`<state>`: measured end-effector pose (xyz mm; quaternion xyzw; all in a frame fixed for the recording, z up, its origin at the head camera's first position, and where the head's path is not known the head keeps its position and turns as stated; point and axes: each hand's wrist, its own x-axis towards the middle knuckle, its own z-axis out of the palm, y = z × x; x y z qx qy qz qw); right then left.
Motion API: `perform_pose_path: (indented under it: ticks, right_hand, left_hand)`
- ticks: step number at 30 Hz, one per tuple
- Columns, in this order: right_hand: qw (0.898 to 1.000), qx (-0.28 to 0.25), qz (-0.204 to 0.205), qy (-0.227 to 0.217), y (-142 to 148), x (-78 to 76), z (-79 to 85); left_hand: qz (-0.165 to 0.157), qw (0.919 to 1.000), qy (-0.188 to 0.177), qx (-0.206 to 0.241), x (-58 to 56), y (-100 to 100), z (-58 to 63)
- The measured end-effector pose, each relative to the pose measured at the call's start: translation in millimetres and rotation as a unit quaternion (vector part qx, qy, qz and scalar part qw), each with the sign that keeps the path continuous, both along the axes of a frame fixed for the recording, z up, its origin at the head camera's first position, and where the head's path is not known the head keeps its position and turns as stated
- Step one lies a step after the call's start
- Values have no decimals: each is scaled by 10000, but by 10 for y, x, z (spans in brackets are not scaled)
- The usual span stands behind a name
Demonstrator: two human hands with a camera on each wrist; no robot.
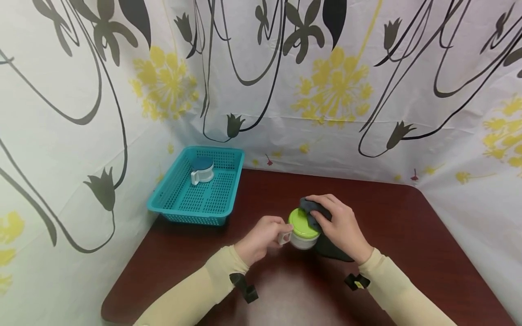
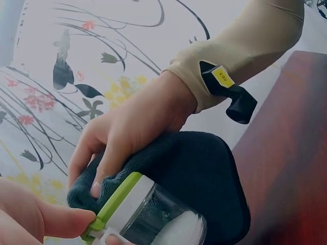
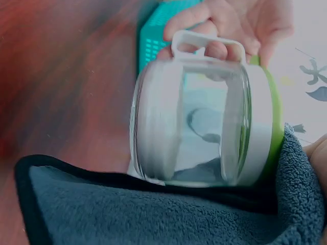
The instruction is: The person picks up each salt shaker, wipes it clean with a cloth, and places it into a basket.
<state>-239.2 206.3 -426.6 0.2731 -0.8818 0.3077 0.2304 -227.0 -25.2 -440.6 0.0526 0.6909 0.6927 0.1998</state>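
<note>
My left hand [image 1: 265, 236] grips the white handle [image 3: 207, 38] of a clear jar [image 3: 199, 122] with a bright green lid [image 1: 301, 222]. In the left wrist view, the thumb lies at the lid's edge. My right hand [image 1: 340, 224] holds a dark grey-blue towel cloth [image 2: 191, 163], its folded part bunched under the fingers against the lid top. The rest of the cloth hangs down beside the jar, past its side in the right wrist view. Something white shows inside the jar in the left wrist view.
At the back left of the dark red table [image 1: 367, 199] stands a turquoise perforated basket [image 1: 204, 201]. Inside it is a similar white-handled container with a blue lid [image 1: 202, 164]. A flower-patterned curtain [image 1: 261, 99] encloses the table at the back and sides.
</note>
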Motion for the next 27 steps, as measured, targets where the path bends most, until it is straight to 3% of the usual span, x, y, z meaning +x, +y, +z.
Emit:
perform_pose_path:
  ticks: [4, 13, 21, 27]
  right_hand:
    - [9999, -31, 4, 161, 68, -5, 112]
    - [9949, -289, -94, 963, 219, 37, 285]
    - [9909, -389, -384, 1232, 496, 87, 325]
    - [9901, -206, -705, 1192, 778, 116, 328]
  left_hand:
    - [21, 10000, 23, 80, -52, -16, 96]
    - [-28, 9997, 161, 197, -199, -154, 345]
    - [580, 9978, 164, 277, -456, -449, 602]
    - [922, 9955, 19, 202, -658, -725, 705]
